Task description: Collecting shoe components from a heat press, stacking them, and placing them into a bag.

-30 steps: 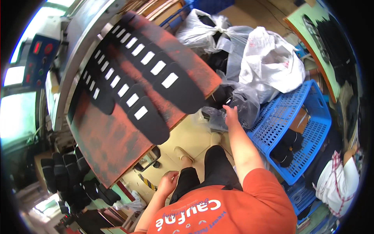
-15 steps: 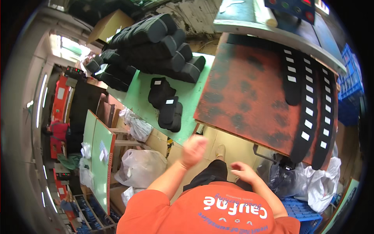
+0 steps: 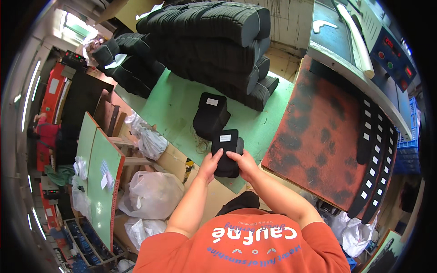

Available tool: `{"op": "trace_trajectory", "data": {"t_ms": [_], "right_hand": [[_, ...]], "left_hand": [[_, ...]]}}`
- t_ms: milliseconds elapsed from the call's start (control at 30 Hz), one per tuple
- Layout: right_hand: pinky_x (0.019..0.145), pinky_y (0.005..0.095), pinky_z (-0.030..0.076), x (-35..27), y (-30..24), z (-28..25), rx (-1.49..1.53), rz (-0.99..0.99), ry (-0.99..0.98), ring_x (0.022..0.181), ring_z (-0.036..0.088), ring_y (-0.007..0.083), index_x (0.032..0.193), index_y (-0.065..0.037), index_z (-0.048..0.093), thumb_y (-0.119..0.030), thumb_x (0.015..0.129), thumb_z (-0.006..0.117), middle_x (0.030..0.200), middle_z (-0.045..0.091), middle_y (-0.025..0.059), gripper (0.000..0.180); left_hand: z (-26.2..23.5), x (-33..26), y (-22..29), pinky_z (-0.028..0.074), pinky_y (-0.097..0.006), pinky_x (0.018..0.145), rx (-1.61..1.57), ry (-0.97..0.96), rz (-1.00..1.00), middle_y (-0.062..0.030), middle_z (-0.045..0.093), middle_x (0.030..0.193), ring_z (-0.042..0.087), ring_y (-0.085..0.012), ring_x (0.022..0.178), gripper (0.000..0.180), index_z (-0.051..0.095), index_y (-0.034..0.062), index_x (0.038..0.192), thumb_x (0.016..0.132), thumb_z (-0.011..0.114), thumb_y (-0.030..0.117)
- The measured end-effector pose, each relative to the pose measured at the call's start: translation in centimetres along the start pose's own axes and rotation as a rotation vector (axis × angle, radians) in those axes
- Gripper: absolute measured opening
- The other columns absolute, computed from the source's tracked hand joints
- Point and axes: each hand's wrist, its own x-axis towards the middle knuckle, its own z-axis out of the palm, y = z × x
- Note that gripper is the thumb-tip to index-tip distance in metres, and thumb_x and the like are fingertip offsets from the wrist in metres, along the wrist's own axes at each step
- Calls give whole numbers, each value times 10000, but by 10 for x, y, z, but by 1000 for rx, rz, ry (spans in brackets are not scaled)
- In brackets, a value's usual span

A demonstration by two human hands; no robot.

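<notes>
A short stack of black, flat, round-ended pieces (image 3: pixel 227 160) with a white label on top lies at the near edge of a green tabletop (image 3: pixel 255 132). My left hand (image 3: pixel 210 166) grips its left side, thumb on the top piece. On the opposite side my right hand (image 3: pixel 244 164) is closed around it, thumb also on top. The undersides of both hands' fingers are hidden by the stack. Just beyond stands a second short labelled black stack (image 3: pixel 210 118), which neither hand touches. Some thin tan bands (image 3: pixel 201 146) lie beside it.
Long tied bundles of black pieces (image 3: pixel 205 54) are piled at the back of the green table. To the right, a red-brown board (image 3: pixel 296 150) carries overlapping rows of labelled black pieces (image 3: pixel 364 191), below a machine with a control panel (image 3: pixel 390 54). Plastic bags (image 3: pixel 152 193) sit at lower left.
Both hands, apart and holding nothing before, have come forward onto the near black stack and now grip it from two sides. My view has shifted, bringing the green table closer.
</notes>
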Motion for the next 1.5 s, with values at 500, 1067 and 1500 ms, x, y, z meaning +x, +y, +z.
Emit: {"op": "trace_trajectory", "data": {"t_ms": [500, 1067, 1500], "right_hand": [[840, 309, 461, -126, -107, -73, -609, -737, 567, 953, 571, 186, 1084, 29, 550, -160, 799, 638, 1036, 566, 114, 353], [1041, 455, 263, -236, -161, -247, -1003, -718, 1180, 1254, 264, 441, 1353, -27, 282, -149, 798, 620, 1377, 211, 291, 662], [744, 362, 389, -357, -154, -262, -734, -941, 873, 812, 463, 267, 886, -3, 605, -270, 642, 773, 860, 506, 120, 399]], "left_hand": [[116, -32, 111, 446, -266, 631, 837, -224, 777, -107, 594, 738, 534, -152, 652, 176, 580, -50, 907, 806, 621, 88], [563, 123, 50, 494, -375, 756, 995, -498, 740, -197, 645, 884, 629, -332, 893, 338, 614, -29, 931, 703, 694, 207], [583, 72, 36, 477, -272, 655, 747, -675, 317, -136, 631, 864, 605, -182, 765, 432, 585, -51, 1012, 869, 557, 355]]}}
